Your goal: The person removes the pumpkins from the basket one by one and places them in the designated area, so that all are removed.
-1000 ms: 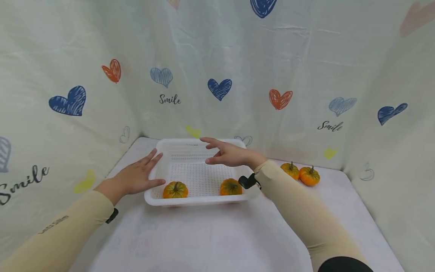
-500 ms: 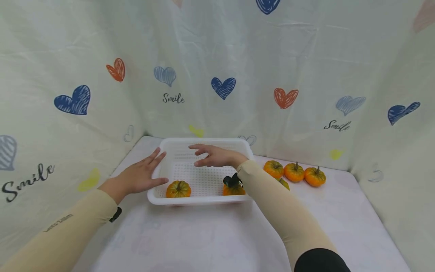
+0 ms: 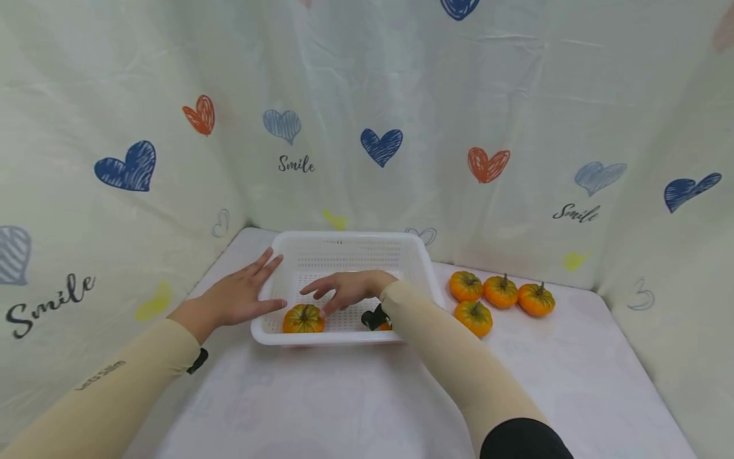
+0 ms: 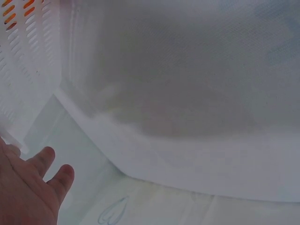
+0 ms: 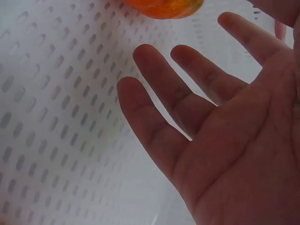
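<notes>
A white perforated plastic basket (image 3: 344, 338) stands on the table. My left hand (image 3: 234, 298) is at its left rim with straight, spread fingers; in the left wrist view this hand (image 4: 28, 190) shows beside the basket wall. One small orange-green pumpkin (image 3: 302, 320) lies in the basket's front left corner. Over the basket reaches my right hand (image 3: 351, 288), thumb right at that pumpkin's edge. The right wrist view shows the fingers (image 5: 154, 91) extended and the palm bare, the pumpkin (image 5: 164, 7) just beyond. A second pumpkin (image 3: 385, 327) at the front right is mostly hidden by the right wrist.
Right of the basket, several more small pumpkins sit on the white tabletop: three in a row, the middle one (image 3: 501, 292) among them, and one (image 3: 473, 318) in front. A heart-printed curtain (image 3: 436, 191) closes off the back and sides.
My right hand has moved left and down into the basket toward the left pumpkin. The pumpkins at right have come into view from behind the right arm. My left hand stays at the rim.
</notes>
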`<state>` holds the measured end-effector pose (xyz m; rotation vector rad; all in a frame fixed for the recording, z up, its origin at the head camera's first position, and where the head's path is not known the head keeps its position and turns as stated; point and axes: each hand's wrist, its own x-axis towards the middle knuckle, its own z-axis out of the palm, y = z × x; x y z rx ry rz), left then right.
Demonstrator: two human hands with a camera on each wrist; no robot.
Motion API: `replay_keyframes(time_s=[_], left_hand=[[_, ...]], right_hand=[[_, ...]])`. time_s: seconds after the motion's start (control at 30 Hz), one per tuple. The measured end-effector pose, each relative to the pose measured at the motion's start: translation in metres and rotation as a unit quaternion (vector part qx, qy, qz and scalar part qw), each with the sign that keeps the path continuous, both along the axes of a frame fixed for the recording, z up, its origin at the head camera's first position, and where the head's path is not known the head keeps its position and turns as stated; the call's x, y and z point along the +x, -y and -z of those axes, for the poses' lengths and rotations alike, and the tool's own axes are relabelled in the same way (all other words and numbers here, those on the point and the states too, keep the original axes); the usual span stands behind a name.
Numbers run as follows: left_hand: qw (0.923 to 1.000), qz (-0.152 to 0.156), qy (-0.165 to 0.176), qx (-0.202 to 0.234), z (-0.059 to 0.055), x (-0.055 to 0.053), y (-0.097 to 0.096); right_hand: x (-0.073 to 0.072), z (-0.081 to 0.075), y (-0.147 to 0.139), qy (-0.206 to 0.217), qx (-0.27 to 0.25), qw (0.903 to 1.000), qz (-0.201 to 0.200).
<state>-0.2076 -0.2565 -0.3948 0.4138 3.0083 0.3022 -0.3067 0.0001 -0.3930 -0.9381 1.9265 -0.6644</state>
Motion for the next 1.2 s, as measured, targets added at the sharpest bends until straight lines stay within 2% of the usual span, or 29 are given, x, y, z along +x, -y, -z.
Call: replay_keyframes(time_s=[0.2, 0.4, 0.63, 0.97, 1.2], left_hand=[[1.0, -0.001, 0.003, 0.003, -0.001, 0.001, -0.001], [0.9999, -0.006, 0.009, 0.005, -0.004, 0.002, -0.003], [0.9999, -0.009, 0.012, -0.002, -0.004, 0.002, -0.005], [0.9998, -0.01, 0.015, -0.007, -0.003, 0.001, -0.005], [0.9998, -0.009, 0.011, -0.01, -0.002, 0.0, -0.003]], right_hand=[[0.001, 0.007, 0.003, 0.051, -0.007, 0.9987, -0.003], [0.002, 0.009, 0.006, 0.082, -0.012, 0.9965, -0.01], [0.005, 0.009, 0.008, 0.11, -0.014, 0.9938, 0.0], [0.005, 0.011, 0.006, 0.09, -0.014, 0.9958, 0.008], [0.005, 0.011, 0.009, 0.063, -0.007, 0.998, -0.004]])
